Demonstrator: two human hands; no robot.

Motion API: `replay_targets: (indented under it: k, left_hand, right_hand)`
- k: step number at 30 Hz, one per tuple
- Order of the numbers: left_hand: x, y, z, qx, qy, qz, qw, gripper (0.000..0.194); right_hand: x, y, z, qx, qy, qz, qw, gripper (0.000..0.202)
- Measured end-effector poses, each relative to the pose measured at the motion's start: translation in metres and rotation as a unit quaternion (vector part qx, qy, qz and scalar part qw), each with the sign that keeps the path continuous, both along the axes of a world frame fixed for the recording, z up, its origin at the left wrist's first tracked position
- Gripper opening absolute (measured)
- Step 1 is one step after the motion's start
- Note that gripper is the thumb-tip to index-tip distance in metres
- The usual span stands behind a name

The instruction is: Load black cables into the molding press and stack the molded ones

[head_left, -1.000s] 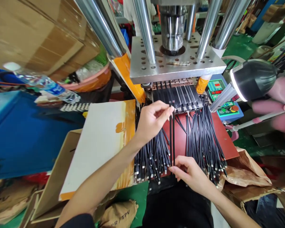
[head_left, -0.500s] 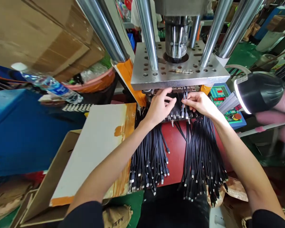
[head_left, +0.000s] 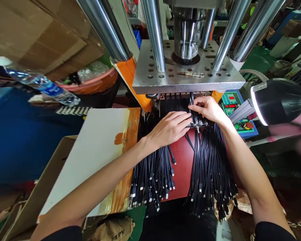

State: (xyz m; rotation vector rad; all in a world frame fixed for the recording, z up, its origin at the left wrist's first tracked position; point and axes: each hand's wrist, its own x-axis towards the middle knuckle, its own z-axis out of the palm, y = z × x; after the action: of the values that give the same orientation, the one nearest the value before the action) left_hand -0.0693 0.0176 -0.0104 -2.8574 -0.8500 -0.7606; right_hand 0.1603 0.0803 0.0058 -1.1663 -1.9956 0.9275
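Observation:
My right hand (head_left: 207,108) pinches a flat black cable (head_left: 191,97) between thumb and fingers, just under the front edge of the press plate. My left hand (head_left: 172,127) lies palm down with its fingers stretched out over the front row of the black mould (head_left: 174,104). Its fingertips touch the row near the metal connectors (head_left: 197,122), and what lies beneath the palm is hidden. Bundles of black USB cables (head_left: 212,167) hang from the mould on the right, and more cables (head_left: 154,180) hang on the left.
Above my hands is the steel press plate (head_left: 188,80) with its columns. A control panel (head_left: 237,110) and a lit lamp (head_left: 278,100) stand to the right. At left are a white board (head_left: 90,157), a water bottle (head_left: 47,85) and a blue bin (head_left: 27,140). A person (head_left: 165,20) stands behind.
My left hand has come down and toward me, from raised bent fingers to lying flat on the mould's front row. My right hand stays at the cable, shifted slightly. The view has moved a little.

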Motion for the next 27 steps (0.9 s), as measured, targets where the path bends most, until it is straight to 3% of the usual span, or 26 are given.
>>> replay_targets:
  k: [9, 12, 16, 21, 24, 27]
  left_hand:
    - [0.023, 0.004, -0.019, 0.009, -0.094, 0.057, 0.994, 0.021]
    - [0.02, -0.002, -0.013, 0.003, -0.045, 0.051, 0.998, 0.024]
    - [0.016, -0.012, 0.002, -0.01, 0.057, 0.035, 0.998, 0.048]
    - [0.029, -0.027, 0.004, -0.023, 0.109, 0.109, 0.988, 0.052]
    - [0.04, -0.037, 0.0, -0.022, 0.113, 0.156, 0.981, 0.055]
    - [0.044, -0.041, -0.001, -0.032, 0.103, 0.163, 0.981, 0.061]
  right_hand:
    - [0.005, 0.002, -0.011, -0.016, 0.1, -0.005, 0.995, 0.03]
    - [0.006, 0.002, -0.013, -0.015, 0.106, -0.007, 0.994, 0.029]
    - [0.006, 0.003, -0.014, -0.008, 0.101, -0.015, 0.995, 0.028]
    - [-0.002, 0.003, -0.015, 0.004, 0.05, -0.074, 0.996, 0.024]
    - [0.0, -0.013, -0.012, 0.062, 0.027, -0.142, 0.988, 0.034]
    - [0.008, -0.042, -0.007, 0.17, -0.103, -0.12, 0.973, 0.04]
